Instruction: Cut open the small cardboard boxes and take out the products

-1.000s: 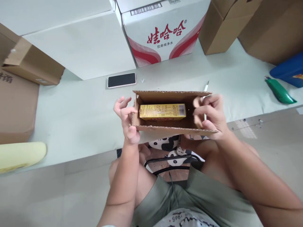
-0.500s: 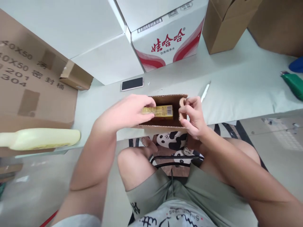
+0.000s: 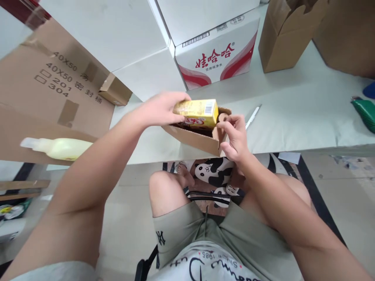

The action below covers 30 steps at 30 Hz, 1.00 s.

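Observation:
My left hand (image 3: 170,108) grips a yellow printed box (image 3: 199,111) by its left end, thumb on the near side and fingers over the far side. The yellow box is partly raised above the rim of an open cardboard box (image 3: 195,139) near the table's front edge. A barcode shows on the yellow box's top right. My right hand (image 3: 236,136) pinches the curved flap at the cardboard box's right end. The cardboard box sits at an angle, its right end nearer to me. Its inside is mostly hidden by the yellow box.
Behind stand a white carton with red lettering (image 3: 218,58) and a tall brown box (image 3: 285,43). A white pen-like tool (image 3: 253,116) lies to the right, a green-handled tool (image 3: 365,111) farther right. At left are a pale yellow bottle (image 3: 63,148), a small brown box (image 3: 115,89) and a large carton (image 3: 38,101).
My left hand has raised the yellow box from inside the cardboard box. The cardboard box has turned, and my right hand stays on its flap. The phone no longer shows.

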Tool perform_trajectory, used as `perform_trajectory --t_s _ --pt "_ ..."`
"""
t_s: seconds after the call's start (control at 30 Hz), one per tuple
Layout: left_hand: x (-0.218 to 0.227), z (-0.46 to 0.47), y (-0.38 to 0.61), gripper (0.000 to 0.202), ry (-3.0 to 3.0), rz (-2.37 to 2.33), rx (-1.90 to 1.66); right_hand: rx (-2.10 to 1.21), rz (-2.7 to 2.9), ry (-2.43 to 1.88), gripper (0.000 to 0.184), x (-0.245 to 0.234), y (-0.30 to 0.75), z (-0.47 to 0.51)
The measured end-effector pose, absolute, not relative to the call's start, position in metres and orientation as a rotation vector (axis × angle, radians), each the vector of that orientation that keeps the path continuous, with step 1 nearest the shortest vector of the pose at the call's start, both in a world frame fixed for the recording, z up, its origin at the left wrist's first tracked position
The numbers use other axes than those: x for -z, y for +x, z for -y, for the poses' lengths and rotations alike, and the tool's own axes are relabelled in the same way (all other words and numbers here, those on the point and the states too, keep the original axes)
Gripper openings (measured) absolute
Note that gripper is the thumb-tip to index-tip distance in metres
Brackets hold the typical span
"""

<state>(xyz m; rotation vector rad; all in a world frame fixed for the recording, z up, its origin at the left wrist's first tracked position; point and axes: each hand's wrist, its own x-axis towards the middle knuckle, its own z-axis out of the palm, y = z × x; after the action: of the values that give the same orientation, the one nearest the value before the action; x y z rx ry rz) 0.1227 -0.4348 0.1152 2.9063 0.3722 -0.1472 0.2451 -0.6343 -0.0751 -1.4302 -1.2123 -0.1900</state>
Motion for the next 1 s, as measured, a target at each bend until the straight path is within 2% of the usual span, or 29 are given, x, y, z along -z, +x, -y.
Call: perform_trajectory --t_s 0.17,0.33,0.5,0.6,0.67,0.73,0.83,0.9,1.0 --pt "-0.138 0.423 0.116 0.047 2.615 -0.345 -0.228 0.331 1.134 -1.587 0.059 0.077 0.243 0.627" --pt "-0.141 0.407 0.110 0.066 2.643 -0.404 -0.488 0.309 1.039 -1.649 0.057 0.076 0.244 0.614" --pt "-0.145 0.382 0.102 0.073 2.467 -0.157 -0.833 0.279 0.921 -1.769 0.056 0.072 0.271 0.587" --pt "-0.145 0.378 0.091 0.072 2.375 -0.159 -0.792 0.404 0.836 -1.727 0.064 0.063 0.284 0.577" --pt "-0.139 0.382 0.082 0.074 2.324 -0.255 -0.628 0.481 0.830 -1.603 0.061 0.050 0.281 0.578" --pt "-0.131 0.392 0.074 0.076 2.260 -0.335 -0.462 0.381 0.904 -1.464 0.055 0.033 0.266 0.584" --pt "-0.116 0.405 0.063 0.072 2.122 -0.372 -0.379 -0.049 1.072 -1.429 0.054 0.008 0.234 0.593" --pt "-0.104 0.408 0.056 0.069 2.032 -0.353 -0.412 -0.241 1.081 -1.510 0.052 -0.001 0.215 0.598" --pt "-0.084 0.403 0.049 0.069 1.887 -0.315 -0.570 -0.295 0.934 -1.556 0.051 -0.004 0.199 0.603"
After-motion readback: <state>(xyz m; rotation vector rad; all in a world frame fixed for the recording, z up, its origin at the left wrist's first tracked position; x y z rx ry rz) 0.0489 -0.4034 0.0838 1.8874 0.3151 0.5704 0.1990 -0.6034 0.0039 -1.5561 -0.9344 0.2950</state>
